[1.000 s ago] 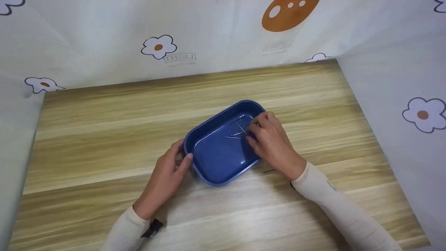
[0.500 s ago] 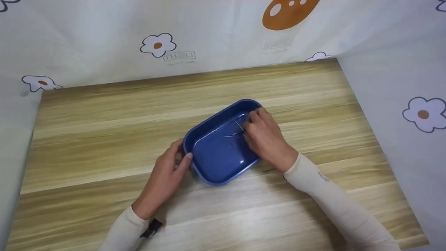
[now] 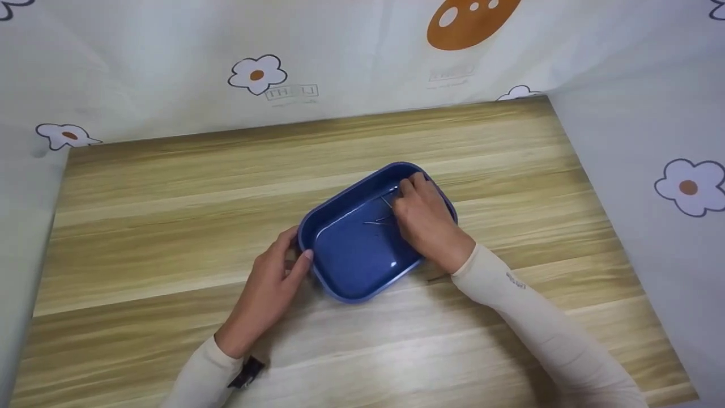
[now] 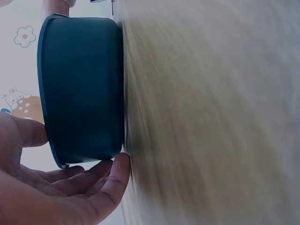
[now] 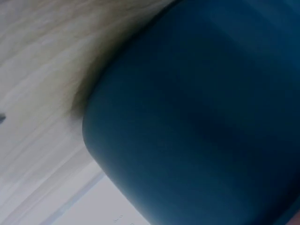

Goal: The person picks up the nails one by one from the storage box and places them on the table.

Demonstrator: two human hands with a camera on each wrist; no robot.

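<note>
A deep blue rectangular container (image 3: 354, 258) with rounded corners sits on the table. My left hand (image 3: 277, 272) holds its left end, thumb at the rim and the other fingers along the outside wall; the left wrist view shows these fingers (image 4: 110, 190) reaching down to the container's base. Inside, several thin metal pins, like nails (image 3: 377, 223), lie loosely crossed near the far right end. My right hand (image 3: 427, 218) reaches in over them with its fingers curled down. Its fingertips are hidden, so I cannot tell whether they pinch a pin. The right wrist view is mostly the container's outer wall (image 5: 187, 131).
The container stands on a wood-grain table (image 3: 170, 198). A small thin dark piece (image 3: 437, 278) lies on the table by the right wrist. Pale walls with a flower print (image 3: 258, 75) close off the back and sides.
My right hand has moved left and farther into the container, covering more of the pins and uncovering its right rim. My left hand and the container have stayed in place.
</note>
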